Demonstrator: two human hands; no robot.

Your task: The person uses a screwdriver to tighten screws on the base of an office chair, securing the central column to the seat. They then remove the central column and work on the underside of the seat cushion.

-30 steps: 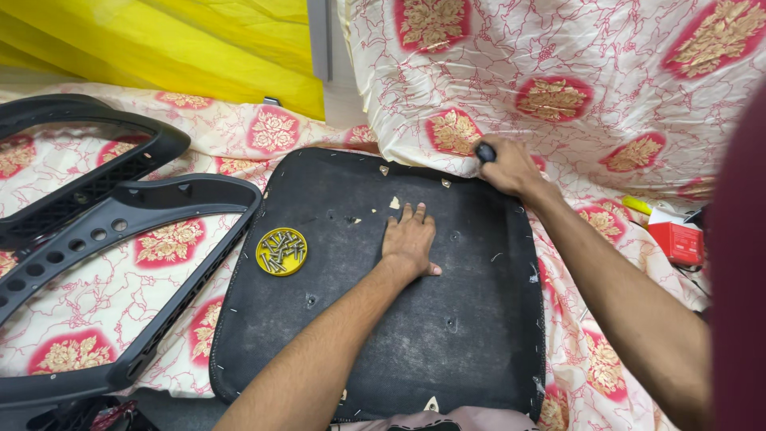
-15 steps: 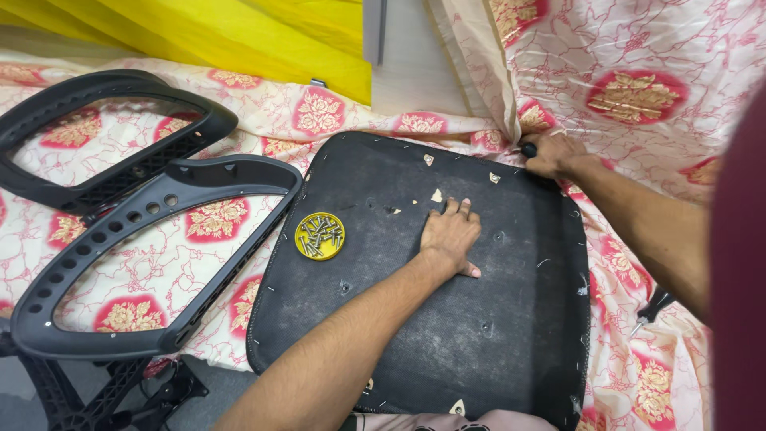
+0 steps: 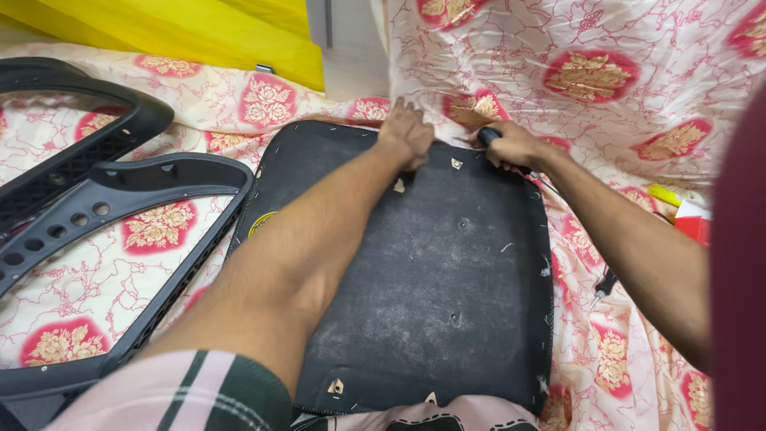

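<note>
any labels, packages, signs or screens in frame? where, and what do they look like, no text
Round sticker: on the black seat panel, left edge, mostly hidden by the left forearm; yellow with dark print.
Small box: far right on the floral cloth, partly cut off by a dark red sleeve; red and white.
No signs or screens.

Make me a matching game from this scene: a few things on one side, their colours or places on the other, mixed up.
Things:
1. seat panel
2. chair frames
3. left hand
4. right hand

Descriptions:
A. grips a black tool handle
B. black, flat in the middle
C. presses the panel's far edge
D. black, on the left

Pairs: 1-B, 2-D, 3-C, 4-A
</note>
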